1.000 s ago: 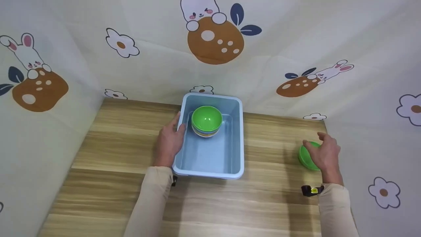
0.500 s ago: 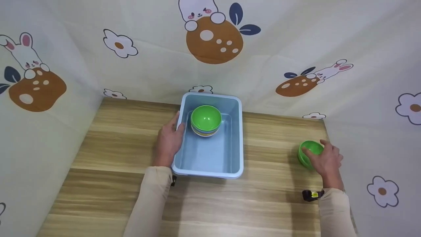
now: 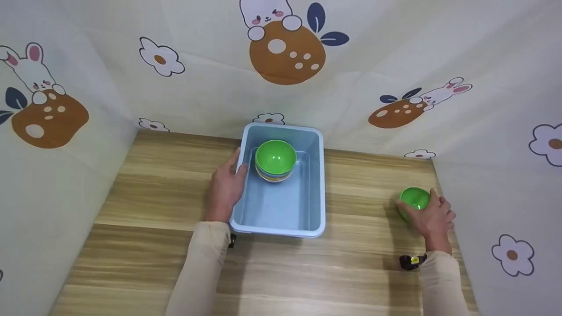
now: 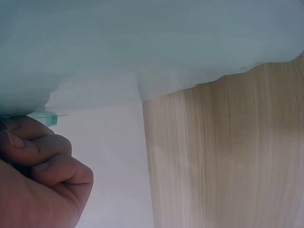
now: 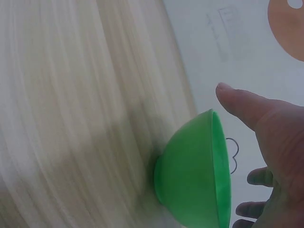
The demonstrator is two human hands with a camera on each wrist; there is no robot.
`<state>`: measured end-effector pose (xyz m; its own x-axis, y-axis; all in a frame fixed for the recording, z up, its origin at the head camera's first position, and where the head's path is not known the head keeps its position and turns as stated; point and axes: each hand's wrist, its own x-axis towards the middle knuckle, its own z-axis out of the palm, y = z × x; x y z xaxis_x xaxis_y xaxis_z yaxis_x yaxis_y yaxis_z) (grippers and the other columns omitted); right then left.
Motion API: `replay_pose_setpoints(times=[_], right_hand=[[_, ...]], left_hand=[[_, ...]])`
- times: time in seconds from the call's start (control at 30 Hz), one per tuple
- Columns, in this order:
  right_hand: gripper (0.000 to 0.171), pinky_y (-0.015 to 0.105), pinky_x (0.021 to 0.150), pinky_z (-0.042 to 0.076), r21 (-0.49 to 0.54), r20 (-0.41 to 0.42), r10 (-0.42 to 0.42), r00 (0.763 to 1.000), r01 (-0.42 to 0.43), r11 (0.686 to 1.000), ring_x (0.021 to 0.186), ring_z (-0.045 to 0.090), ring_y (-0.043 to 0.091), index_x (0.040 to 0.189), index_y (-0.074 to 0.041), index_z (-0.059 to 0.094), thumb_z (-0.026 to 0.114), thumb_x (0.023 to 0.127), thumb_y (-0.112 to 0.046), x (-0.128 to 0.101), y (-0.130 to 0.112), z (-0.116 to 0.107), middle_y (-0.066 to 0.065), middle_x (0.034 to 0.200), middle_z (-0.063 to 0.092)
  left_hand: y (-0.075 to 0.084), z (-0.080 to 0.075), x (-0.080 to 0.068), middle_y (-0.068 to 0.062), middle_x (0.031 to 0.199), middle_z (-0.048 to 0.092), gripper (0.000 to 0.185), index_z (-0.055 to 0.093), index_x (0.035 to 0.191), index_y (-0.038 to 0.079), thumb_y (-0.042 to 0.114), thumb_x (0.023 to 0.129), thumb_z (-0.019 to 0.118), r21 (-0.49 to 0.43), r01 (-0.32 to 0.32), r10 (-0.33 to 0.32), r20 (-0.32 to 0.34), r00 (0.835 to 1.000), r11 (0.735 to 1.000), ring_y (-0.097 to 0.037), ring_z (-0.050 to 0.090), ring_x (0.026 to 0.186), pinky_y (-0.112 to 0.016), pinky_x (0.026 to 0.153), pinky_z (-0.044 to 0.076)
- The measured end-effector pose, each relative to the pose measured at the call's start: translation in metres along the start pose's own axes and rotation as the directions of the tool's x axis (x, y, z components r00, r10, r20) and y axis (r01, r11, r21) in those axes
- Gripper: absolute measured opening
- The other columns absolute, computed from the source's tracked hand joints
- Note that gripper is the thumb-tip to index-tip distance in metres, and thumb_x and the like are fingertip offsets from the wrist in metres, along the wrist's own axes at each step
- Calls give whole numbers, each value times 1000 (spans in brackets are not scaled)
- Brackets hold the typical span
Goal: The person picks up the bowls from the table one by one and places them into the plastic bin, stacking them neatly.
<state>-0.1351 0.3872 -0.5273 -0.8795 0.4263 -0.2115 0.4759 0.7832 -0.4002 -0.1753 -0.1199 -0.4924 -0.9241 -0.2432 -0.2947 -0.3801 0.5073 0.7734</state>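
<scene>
Cartoon-rabbit cloth walls (image 3: 395, 57) close in our wooden tabletop (image 3: 167, 193) on three sides. At the right edge of the head view, near the right wall, our right hand (image 3: 432, 217) lies over a single green bowl (image 3: 414, 198) that sits on the tabletop; the fingers (image 5: 240, 102) spread around its rim, thumb on one side and the others on the far side, and the wrist view shows the bowl (image 5: 197, 178) against the palm, though we cannot tell how firmly it is gripped. A second ago that hand hovered above the bowl with fingers wide; half a second ago it was lowering; now it has settled down onto the bowl, which has hardly shifted.

Our left hand (image 3: 226, 188) has stayed put, resting against the left rim of the one blue tub (image 3: 281, 210) in the middle of the frame, its fingers (image 4: 42, 152) curled under the rim.

Inside the tub, toward its far end, stands one stack of bowls (image 3: 275, 160), green on top with blue and yellowish edges beneath; how many it holds we cannot tell. Bare tabletop lies between the tub and the lone bowl. A small black strap (image 3: 410, 262) shows at our right wrist.
</scene>
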Motion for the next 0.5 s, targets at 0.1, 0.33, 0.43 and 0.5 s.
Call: replay_pose_setpoints(times=[0.1,0.33,0.43,0.5], right_hand=[[123,78,106,22,-14,5,9,1000,-9,1000,142,14,63,164,-8,4,69,82,-72,2,1,2,41,161,6],[128,79,108,21,-28,40,30,999,-29,999,143,12,65,164,-8,0,70,79,-74,7,4,4,41,162,1],[129,78,108,21,-27,55,37,998,-36,999,142,13,66,164,-8,0,70,78,-75,9,5,5,40,163,0],[129,77,109,21,-24,57,38,998,-37,999,142,15,66,164,-9,0,70,78,-75,9,6,7,39,163,1]], left_hand=[[0,0,0,4,162,43,54,32,155,51,50,103,49,-8,4,-4,5,1000,1000,-25,65,113,-37,76,55],[-1,1,-1,6,163,41,54,29,153,56,49,104,50,-39,15,-15,13,1000,999,-23,64,118,-37,80,57],[-1,1,-1,6,163,42,53,28,152,58,50,103,50,-37,16,-16,7,1000,999,-22,65,114,-36,77,57],[-1,1,-1,6,163,42,53,29,152,58,50,103,50,-43,16,-16,3,1000,999,-22,66,112,-36,75,57]])
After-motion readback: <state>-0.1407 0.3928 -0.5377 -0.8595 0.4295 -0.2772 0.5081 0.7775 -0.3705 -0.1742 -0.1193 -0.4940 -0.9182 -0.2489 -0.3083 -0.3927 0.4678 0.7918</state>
